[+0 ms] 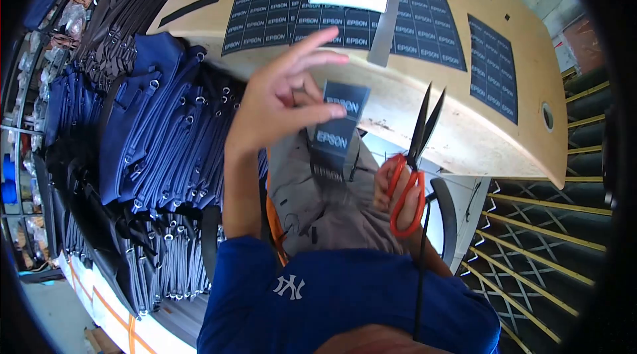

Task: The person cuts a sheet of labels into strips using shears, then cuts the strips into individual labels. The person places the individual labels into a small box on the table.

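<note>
My left hand [269,105] is raised above my lap, thumb and a finger pinched on a strip of dark EPSON labels [332,141]. The strip hangs down, with several printed labels showing one below another. The other fingers of that hand stretch outward. To the right, my right hand [385,185] grips scissors [415,148] by their red handles. Their dark blades point up toward the table edge, slightly parted, and stand apart from the label strip.
On the wooden table [537,82] lie uncut EPSON label sheets [431,25], a metal ruler [388,22], a black strip [190,10] and a white box [345,0] holding dark pieces. Blue bags [152,128] are piled at left. A folding metal gate [537,234] stands at right.
</note>
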`<state>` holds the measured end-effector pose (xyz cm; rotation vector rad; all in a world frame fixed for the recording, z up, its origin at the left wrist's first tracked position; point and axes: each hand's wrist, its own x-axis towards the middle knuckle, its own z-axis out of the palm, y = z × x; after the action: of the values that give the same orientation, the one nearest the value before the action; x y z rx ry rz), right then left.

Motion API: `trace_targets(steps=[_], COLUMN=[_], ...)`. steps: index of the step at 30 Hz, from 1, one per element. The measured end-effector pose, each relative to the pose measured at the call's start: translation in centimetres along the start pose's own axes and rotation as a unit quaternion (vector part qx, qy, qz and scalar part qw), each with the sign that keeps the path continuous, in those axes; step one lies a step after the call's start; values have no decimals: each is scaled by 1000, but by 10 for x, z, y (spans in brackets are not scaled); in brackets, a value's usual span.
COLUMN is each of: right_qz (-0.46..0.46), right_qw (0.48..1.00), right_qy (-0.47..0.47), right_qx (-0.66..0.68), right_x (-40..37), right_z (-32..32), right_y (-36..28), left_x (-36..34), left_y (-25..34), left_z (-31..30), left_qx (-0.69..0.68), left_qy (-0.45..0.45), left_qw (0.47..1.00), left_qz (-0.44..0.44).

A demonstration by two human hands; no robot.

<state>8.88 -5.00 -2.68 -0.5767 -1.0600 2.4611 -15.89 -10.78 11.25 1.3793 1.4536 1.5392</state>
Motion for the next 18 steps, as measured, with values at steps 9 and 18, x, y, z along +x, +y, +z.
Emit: trace_targets(steps=[9,18], right_qz=[-107,-112], right_qw=[973,960], right_qy=[-1,18], right_qx=[-203,-257], right_x=[19,29], right_z=[57,57], right_y=[-28,-23], left_x=[-48,-85], left_y=[-21,-34], left_z=[42,64], left_qx=[4,-98], left_qy=[44,161], left_qw=[999,981], left_qz=[-3,37])
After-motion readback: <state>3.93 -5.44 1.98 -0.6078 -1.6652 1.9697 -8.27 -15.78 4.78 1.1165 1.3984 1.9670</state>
